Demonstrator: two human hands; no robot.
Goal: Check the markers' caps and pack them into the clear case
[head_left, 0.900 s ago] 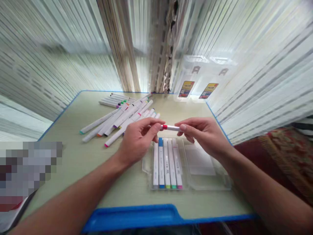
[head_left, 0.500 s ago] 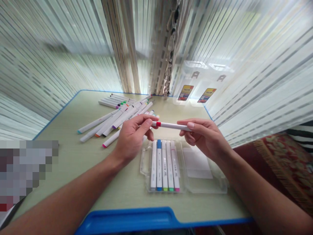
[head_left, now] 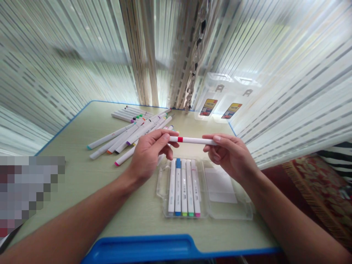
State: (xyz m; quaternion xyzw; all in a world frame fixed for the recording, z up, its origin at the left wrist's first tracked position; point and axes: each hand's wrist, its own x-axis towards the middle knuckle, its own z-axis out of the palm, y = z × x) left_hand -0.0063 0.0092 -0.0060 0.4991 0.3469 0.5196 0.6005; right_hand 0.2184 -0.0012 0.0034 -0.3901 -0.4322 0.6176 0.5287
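A white marker with a red band (head_left: 192,140) is held level in the air between my two hands. My left hand (head_left: 154,148) pinches its left end, and my right hand (head_left: 227,148) grips the right end between thumb and fingers. Below them on the table lies an opened clear plastic case (head_left: 162,179). Several white markers (head_left: 183,190) with grey, blue, lime, green and pink ends sit side by side in its left half. In the other half rests a white paper insert (head_left: 221,185). Behind my left hand a loose pile of markers (head_left: 137,130) is spread out.
Two clear cases with yellow labels (head_left: 209,107) stand at the table's back right, against the string curtain (head_left: 104,44). The pale table (head_left: 71,176) has a blue rim and a blue front tray (head_left: 143,247). A patterned rug (head_left: 310,190) shows at the right.
Both hands keep hold of the marker, which has come closer to level. My right hand has shifted very slightly right along with the marker, and the view has moved a little.
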